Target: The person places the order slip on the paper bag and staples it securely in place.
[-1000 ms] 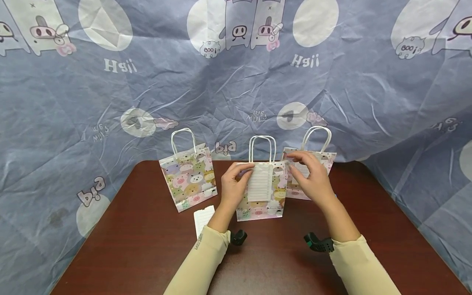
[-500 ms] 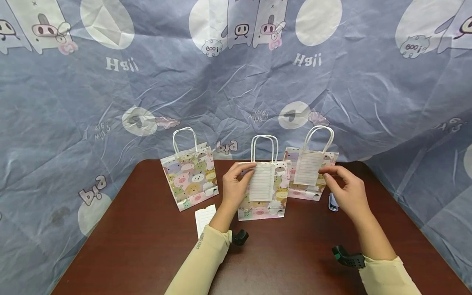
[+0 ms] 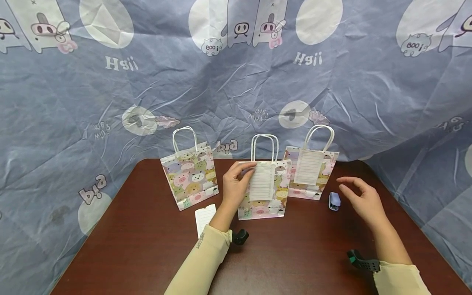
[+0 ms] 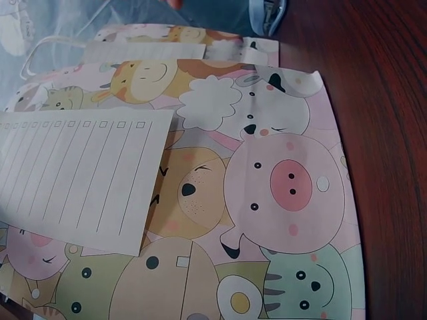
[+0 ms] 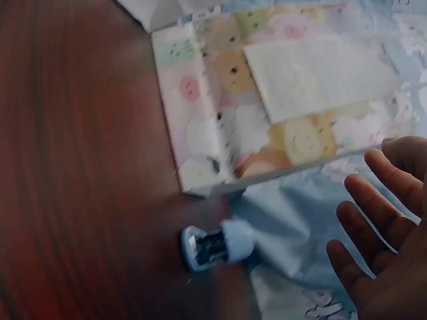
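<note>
In the head view my left hand [image 3: 235, 185] pinches a lined checklist slip [image 3: 261, 184] at the top edge of the middle gift bag [image 3: 258, 211]. The bag stands upright, printed with cartoon animals, with white handles. The left wrist view shows the slip [image 4: 80, 177] lying against the bag's front; the fingertips are hidden there. My right hand [image 3: 364, 200] is in the air right of a small blue stapler [image 3: 334, 201], its fingers apart and holding nothing. In the right wrist view the stapler [image 5: 217, 245] sits on the table below the right bag.
The right gift bag [image 3: 291, 190] bears a lined slip [image 3: 309, 168] on its front. A third gift bag [image 3: 189, 180] stands tilted at the left. Another slip [image 3: 205, 217] lies on the brown table [image 3: 147, 246] beside my left forearm. A blue patterned cloth [image 3: 236, 90] hangs behind.
My right hand has moved right, from beside the middle bag, past the right bag, to beyond the stapler, uncovering both. My left hand keeps its place on the middle bag.
</note>
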Demonstrator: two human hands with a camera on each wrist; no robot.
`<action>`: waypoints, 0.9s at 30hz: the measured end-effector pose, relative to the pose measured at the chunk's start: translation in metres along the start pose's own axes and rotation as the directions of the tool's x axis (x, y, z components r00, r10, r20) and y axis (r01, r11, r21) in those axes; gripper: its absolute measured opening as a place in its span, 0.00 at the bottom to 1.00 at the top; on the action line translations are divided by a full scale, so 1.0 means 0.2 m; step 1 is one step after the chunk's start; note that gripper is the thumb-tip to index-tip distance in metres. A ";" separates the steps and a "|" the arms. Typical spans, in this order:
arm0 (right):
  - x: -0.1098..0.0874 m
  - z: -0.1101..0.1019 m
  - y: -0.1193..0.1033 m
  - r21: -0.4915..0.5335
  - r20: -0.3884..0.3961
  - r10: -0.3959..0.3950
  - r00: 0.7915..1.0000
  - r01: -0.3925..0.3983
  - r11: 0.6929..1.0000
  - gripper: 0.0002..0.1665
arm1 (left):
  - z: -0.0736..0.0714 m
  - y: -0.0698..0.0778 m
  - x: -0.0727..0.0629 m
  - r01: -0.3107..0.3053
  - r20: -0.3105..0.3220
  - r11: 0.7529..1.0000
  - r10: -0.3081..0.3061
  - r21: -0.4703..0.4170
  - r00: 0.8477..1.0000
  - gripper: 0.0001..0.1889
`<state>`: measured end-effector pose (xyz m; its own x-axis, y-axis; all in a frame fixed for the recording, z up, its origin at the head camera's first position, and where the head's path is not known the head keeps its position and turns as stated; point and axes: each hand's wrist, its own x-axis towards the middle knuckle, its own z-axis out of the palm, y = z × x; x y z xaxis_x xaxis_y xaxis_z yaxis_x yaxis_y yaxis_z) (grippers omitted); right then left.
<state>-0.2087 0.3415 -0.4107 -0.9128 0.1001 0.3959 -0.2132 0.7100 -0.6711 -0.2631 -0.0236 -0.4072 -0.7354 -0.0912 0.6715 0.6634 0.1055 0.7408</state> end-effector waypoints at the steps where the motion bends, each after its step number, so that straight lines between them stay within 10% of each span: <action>1: 0.00 0.00 0.02 -0.004 0.016 0.005 1.000 -0.005 1.000 0.19 | 0.00 0.00 0.00 0.003 0.002 1.000 -0.003 -0.002 1.000 0.08; 13: 0.01 0.03 0.21 -0.016 0.264 0.100 0.959 -0.100 0.995 0.32 | 0.00 0.00 0.00 0.002 -0.001 1.000 -0.002 0.006 1.000 0.08; 27: 0.05 0.06 0.35 -0.064 0.364 0.080 0.928 -0.061 0.996 0.38 | 0.00 -0.01 0.00 0.010 0.006 1.000 -0.010 -0.019 1.000 0.09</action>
<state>-0.2380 0.3840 -0.4616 -0.9909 -0.1039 0.0857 -0.1347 0.7456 -0.6527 -0.2643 -0.0241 -0.4084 -0.7429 -0.0866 0.6638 0.6582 0.0859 0.7479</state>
